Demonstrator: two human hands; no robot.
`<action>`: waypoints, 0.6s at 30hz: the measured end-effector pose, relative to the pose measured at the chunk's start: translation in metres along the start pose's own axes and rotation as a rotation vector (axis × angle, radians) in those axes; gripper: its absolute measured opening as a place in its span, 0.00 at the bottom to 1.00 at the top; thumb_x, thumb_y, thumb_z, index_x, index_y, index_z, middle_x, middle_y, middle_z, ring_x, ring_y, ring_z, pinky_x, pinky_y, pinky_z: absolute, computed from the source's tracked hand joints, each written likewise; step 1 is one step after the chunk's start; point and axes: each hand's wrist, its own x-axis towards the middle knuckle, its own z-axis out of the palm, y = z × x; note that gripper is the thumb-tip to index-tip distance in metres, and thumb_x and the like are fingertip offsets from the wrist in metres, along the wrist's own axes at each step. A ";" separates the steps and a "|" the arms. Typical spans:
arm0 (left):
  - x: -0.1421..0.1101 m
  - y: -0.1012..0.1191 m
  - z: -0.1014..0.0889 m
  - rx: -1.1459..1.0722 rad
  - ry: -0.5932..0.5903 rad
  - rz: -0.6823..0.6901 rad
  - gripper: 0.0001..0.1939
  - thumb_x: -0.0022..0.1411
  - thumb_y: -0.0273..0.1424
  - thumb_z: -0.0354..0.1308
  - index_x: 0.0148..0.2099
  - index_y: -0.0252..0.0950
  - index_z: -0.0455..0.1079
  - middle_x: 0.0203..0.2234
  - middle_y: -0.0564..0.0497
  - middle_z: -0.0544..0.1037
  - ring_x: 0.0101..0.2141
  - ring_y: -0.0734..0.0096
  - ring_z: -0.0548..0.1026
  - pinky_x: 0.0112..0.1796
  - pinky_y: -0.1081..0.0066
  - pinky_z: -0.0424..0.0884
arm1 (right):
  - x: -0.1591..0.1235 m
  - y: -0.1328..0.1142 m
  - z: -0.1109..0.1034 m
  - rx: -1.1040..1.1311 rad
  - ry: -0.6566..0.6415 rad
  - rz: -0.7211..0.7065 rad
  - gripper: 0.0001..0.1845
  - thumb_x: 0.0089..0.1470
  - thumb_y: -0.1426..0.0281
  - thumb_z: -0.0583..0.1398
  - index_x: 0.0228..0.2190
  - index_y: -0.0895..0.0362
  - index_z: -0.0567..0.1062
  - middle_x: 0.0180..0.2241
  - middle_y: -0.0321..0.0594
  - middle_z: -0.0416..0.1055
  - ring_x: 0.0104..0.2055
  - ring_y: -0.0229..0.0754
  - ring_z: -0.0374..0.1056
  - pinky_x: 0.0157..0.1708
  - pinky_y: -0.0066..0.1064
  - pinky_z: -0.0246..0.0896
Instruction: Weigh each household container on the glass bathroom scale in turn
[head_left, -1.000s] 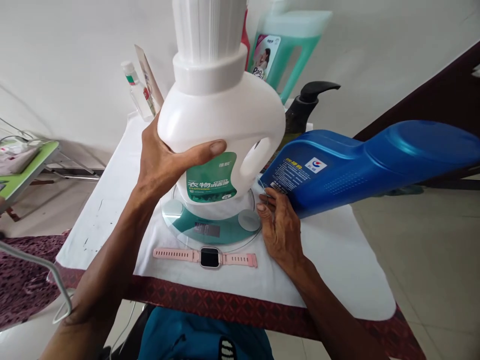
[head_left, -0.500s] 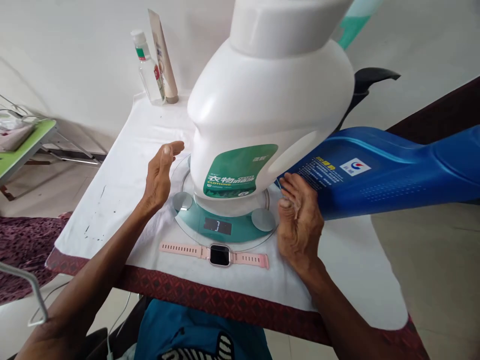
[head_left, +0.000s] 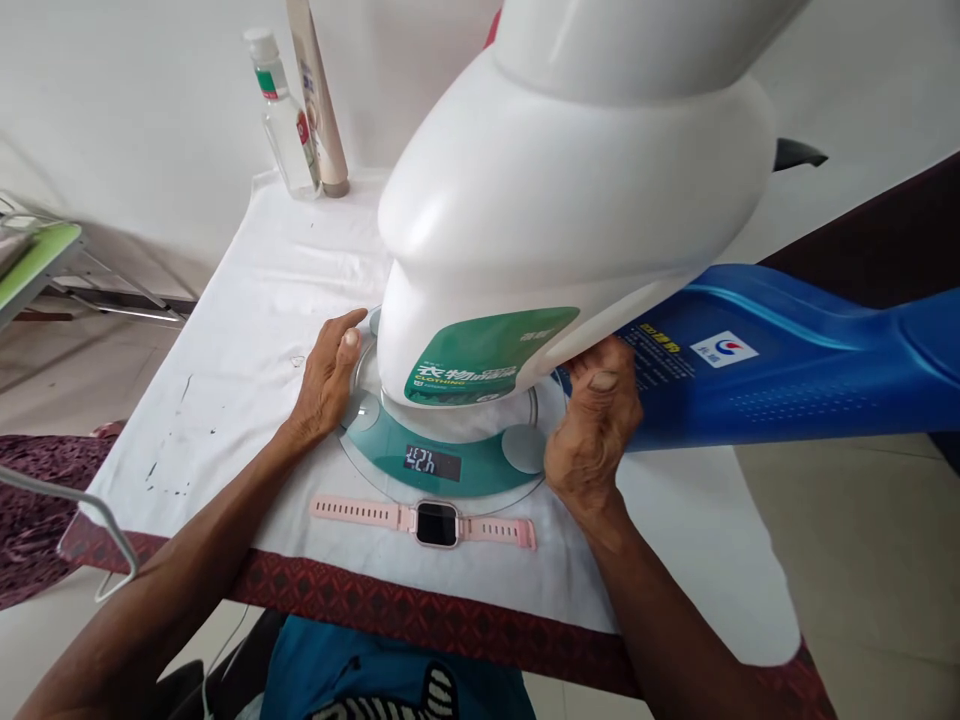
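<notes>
A large white laundry bottle (head_left: 570, 190) with a green label stands on a round glass scale (head_left: 382, 445) with lit digits on its display. My left hand (head_left: 328, 380) lies at the scale's left rim, fingers stretched toward the bottle and thumb raised. Against the bottle's lower right side, below its handle, my right hand (head_left: 596, 425) is curled. Its fingertips are hidden, so what they grip cannot be made out. In front of the scale a pink-strapped smartwatch (head_left: 436, 523) lies flat with a dark screen.
To the right a blue bottle (head_left: 780, 390) reaches past the table edge. A small clear bottle (head_left: 289, 145) and a beige tube (head_left: 321, 110) stand at the back left. White cloth (head_left: 247, 290) covers the table. A green-topped table (head_left: 37, 265) is at far left.
Both hands have come closer to the scale and bottle. My right fingers, spread before, are now curled. The display reading has changed. The view has shifted, and the bottle looms larger.
</notes>
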 end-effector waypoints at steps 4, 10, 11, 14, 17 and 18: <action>0.001 0.000 0.001 0.013 -0.005 0.002 0.36 0.75 0.60 0.38 0.61 0.39 0.71 0.59 0.40 0.76 0.60 0.50 0.73 0.62 0.44 0.67 | -0.004 0.002 -0.005 -0.053 -0.035 -0.021 0.24 0.71 0.51 0.51 0.62 0.41 0.71 0.54 0.42 0.74 0.55 0.52 0.73 0.58 0.53 0.68; 0.001 -0.002 0.001 0.022 -0.004 0.010 0.36 0.75 0.59 0.38 0.63 0.38 0.70 0.59 0.39 0.75 0.61 0.49 0.72 0.64 0.43 0.65 | -0.003 0.003 -0.007 -0.122 -0.053 -0.050 0.24 0.71 0.54 0.52 0.63 0.44 0.71 0.53 0.44 0.75 0.54 0.51 0.74 0.59 0.55 0.68; 0.001 -0.001 0.001 0.024 -0.006 0.010 0.36 0.75 0.59 0.38 0.63 0.38 0.70 0.60 0.39 0.75 0.61 0.49 0.72 0.64 0.43 0.65 | -0.004 0.003 -0.007 -0.118 -0.050 -0.052 0.24 0.71 0.54 0.52 0.62 0.45 0.71 0.54 0.44 0.75 0.54 0.51 0.74 0.60 0.55 0.67; 0.001 0.000 0.001 0.034 -0.010 -0.002 0.36 0.75 0.59 0.38 0.63 0.38 0.70 0.60 0.39 0.75 0.61 0.49 0.72 0.63 0.44 0.67 | -0.005 0.002 -0.007 -0.089 -0.049 -0.030 0.24 0.71 0.52 0.52 0.62 0.44 0.72 0.54 0.43 0.75 0.55 0.51 0.73 0.61 0.54 0.67; 0.001 0.002 0.001 0.032 0.000 -0.022 0.36 0.75 0.59 0.38 0.61 0.38 0.71 0.59 0.39 0.76 0.59 0.49 0.73 0.61 0.45 0.69 | -0.001 -0.002 -0.005 0.013 -0.036 0.009 0.25 0.70 0.50 0.52 0.60 0.44 0.73 0.54 0.42 0.75 0.58 0.51 0.73 0.61 0.52 0.67; 0.001 0.002 0.002 0.023 0.002 -0.030 0.36 0.75 0.59 0.39 0.61 0.38 0.71 0.59 0.39 0.76 0.59 0.50 0.74 0.61 0.46 0.69 | 0.003 -0.004 -0.004 0.065 -0.031 0.018 0.25 0.70 0.49 0.53 0.60 0.45 0.74 0.54 0.42 0.75 0.58 0.51 0.72 0.61 0.51 0.67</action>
